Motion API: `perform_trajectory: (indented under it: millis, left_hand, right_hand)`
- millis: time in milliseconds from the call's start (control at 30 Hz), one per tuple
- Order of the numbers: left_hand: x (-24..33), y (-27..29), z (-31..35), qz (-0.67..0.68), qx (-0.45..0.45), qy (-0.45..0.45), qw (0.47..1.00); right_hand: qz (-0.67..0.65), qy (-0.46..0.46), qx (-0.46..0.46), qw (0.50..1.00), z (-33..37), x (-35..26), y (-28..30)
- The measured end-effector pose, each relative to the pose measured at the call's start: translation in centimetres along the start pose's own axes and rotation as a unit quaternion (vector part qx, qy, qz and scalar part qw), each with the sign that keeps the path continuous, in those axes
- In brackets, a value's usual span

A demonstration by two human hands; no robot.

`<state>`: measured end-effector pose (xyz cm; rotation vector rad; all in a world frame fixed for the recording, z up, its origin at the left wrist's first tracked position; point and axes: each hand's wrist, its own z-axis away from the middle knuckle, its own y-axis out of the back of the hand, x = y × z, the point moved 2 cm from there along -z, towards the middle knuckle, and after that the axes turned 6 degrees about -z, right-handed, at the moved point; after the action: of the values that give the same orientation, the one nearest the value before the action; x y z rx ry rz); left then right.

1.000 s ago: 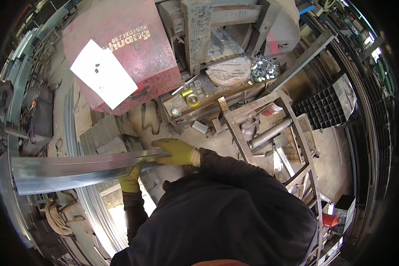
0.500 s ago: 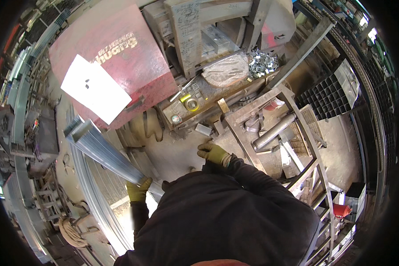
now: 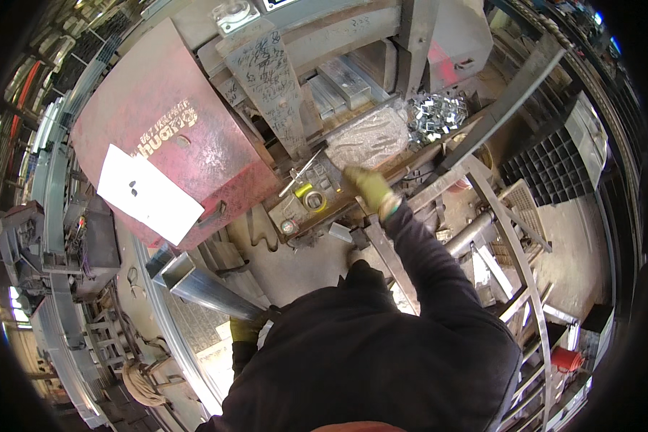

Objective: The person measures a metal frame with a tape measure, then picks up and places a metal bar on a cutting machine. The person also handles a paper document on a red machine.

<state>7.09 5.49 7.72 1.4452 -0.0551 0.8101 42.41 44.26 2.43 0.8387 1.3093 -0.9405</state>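
My left hand [image 3: 245,330], in a yellow-green work glove, is at the near end of a shiny rectangular metal tube [image 3: 219,293]. It grips the tube from below, its fingers largely hidden by the tube and my dark sleeve. The tube's hollow end points away to the left. My right hand [image 3: 369,188], gloved alike, reaches over the front of the workbench [image 3: 325,217]. Motion blurs its fingers. Close by are a roll of yellow tape [image 3: 314,201], a lumpy plastic-wrapped slab [image 3: 367,139] and a heap of small metal pieces [image 3: 437,115].
A red metal cabinet [image 3: 187,144] with a white sheet of paper [image 3: 149,196] stands at the left. On the right are a welded steel frame [image 3: 513,223] and a black grid rack [image 3: 547,158]. Long metal profiles [image 3: 167,317] lie left of me.
My right hand has moved from before my body forward over the workbench. My left hand and the tube have drawn nearer to my body, and the head view has shifted.
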Motion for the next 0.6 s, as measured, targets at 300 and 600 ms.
perform_trajectory:
  millis: [300, 600]
  left_hand:
    - [1.5, -2.9, 2.3, -0.054, -0.185, 0.114, 0.975]
    - [0.1, -4.6, 5.6, -0.094, -0.223, 0.159, 0.957]
  right_hand:
    - [-0.391, -0.132, 0.345, 0.843, -31.5, 2.5, 10.0]
    - [-0.031, 0.031, 0.295, 0.955, -39.1, 13.8, 14.2]
